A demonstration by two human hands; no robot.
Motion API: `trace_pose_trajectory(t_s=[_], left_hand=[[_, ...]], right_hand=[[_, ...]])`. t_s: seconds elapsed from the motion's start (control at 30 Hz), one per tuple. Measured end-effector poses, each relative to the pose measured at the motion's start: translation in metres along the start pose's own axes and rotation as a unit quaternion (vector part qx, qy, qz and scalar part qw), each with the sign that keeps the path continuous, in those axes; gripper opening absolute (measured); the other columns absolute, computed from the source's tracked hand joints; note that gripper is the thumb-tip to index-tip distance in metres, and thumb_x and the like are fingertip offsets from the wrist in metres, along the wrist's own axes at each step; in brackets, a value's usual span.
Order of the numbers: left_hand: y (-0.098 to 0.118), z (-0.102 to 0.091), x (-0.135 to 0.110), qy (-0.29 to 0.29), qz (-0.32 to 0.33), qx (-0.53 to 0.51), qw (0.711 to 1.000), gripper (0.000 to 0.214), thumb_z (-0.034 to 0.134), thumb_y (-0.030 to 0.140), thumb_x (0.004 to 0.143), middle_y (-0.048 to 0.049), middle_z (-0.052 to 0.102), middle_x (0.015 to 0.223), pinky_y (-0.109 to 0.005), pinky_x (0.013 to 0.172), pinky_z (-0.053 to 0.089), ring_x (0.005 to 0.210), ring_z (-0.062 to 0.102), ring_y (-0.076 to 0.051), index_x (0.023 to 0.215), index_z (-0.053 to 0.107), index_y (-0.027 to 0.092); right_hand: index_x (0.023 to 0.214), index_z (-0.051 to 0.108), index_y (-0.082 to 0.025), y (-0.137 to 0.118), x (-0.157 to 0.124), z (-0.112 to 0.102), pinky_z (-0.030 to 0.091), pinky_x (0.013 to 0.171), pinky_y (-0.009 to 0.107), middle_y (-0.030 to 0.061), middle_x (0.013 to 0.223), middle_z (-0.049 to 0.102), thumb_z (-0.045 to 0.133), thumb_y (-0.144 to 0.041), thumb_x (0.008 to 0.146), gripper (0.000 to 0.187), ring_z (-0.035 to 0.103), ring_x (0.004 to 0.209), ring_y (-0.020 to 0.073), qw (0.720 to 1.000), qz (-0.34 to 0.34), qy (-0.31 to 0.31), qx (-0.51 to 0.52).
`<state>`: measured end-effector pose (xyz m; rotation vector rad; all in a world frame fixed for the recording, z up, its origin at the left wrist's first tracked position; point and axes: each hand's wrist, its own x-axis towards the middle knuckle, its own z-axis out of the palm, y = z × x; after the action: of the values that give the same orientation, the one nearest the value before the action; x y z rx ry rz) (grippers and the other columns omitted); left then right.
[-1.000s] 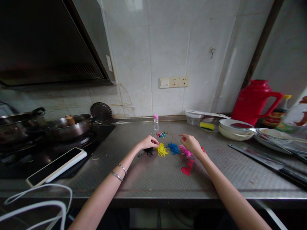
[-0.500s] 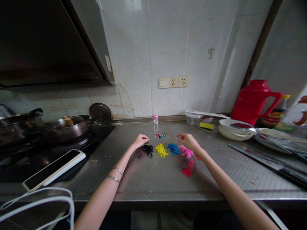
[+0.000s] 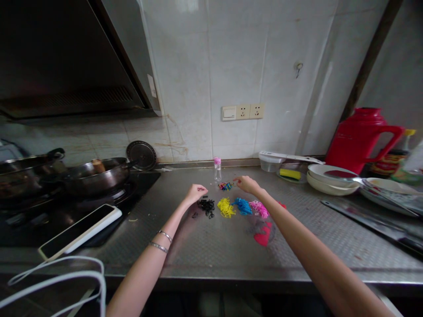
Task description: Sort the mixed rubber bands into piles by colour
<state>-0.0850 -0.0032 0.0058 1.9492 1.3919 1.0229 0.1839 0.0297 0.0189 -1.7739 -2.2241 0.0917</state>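
Observation:
My left hand [image 3: 195,193] hovers just above a pile of small black rubber bands [image 3: 206,207]. Its thumb and fingers are pinched together, and what they may hold is too small to see. At the right edge of a small mixed-colour pile of rubber bands [image 3: 225,186], my right hand [image 3: 247,185] reaches in with its index finger stretched out and fingers slightly apart. Yellow bands [image 3: 226,208], blue bands [image 3: 243,206] and pink bands [image 3: 259,208] lie in separate piles. Red bands [image 3: 281,205] are partly hidden behind my right forearm. A small clear bottle with a pink cap [image 3: 217,169] stands behind the mixed pile.
A clear bag with red shapes [image 3: 263,234] lies nearer me. Pans [image 3: 99,176] sit on the stove at left, beside a white phone-like device [image 3: 81,231]. To the right are a sponge [image 3: 290,174], bowls [image 3: 332,182], a knife [image 3: 363,224] and a red thermos [image 3: 358,141].
My right hand has moved left, from above the pink and blue piles to the mixed pile. My left hand stays pinched by the black bands. The view has shifted slightly.

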Motion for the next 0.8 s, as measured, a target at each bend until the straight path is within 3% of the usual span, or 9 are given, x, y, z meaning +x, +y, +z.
trace_pose_trajectory(t_s=[0.33,0.53,0.8], left_hand=[[0.003,-0.005,0.0,0.019,0.009,0.019,1.0,0.021,0.057,0.025,0.066,-0.0097,0.068,0.075,-0.026,0.067,0.045,0.068,0.06,-0.016,0.074,0.069,0.009],[0.0,-0.006,0.0,0.018,0.003,0.031,0.999,0.023,0.057,0.026,0.066,-0.0092,0.067,0.071,-0.026,0.066,0.045,0.066,0.059,-0.016,0.075,0.069,0.008],[-0.006,-0.007,0.0,0.013,0.007,0.04,0.999,0.025,0.057,0.029,0.067,-0.0092,0.067,0.072,-0.026,0.067,0.044,0.067,0.059,-0.016,0.075,0.069,0.009]], right_hand=[[0.117,0.055,-0.026,0.006,0.01,0.025,0.042,0.075,0.023,0.0074,0.107,0.062,0.041,-0.018,0.079,0.041,0.057,0.095,0.0183,1.0,0.007,-0.016,0.01],[0.117,0.054,-0.031,0.005,0.017,0.023,0.044,0.075,0.026,0.0086,0.113,0.059,0.045,-0.017,0.076,0.044,0.057,0.098,0.0212,0.999,-0.03,-0.039,-0.023],[0.105,0.062,-0.028,-0.004,0.016,0.016,0.044,0.072,0.026,0.0094,0.108,0.061,0.048,-0.018,0.076,0.034,0.057,0.096,0.0212,0.994,-0.046,-0.046,-0.087]])
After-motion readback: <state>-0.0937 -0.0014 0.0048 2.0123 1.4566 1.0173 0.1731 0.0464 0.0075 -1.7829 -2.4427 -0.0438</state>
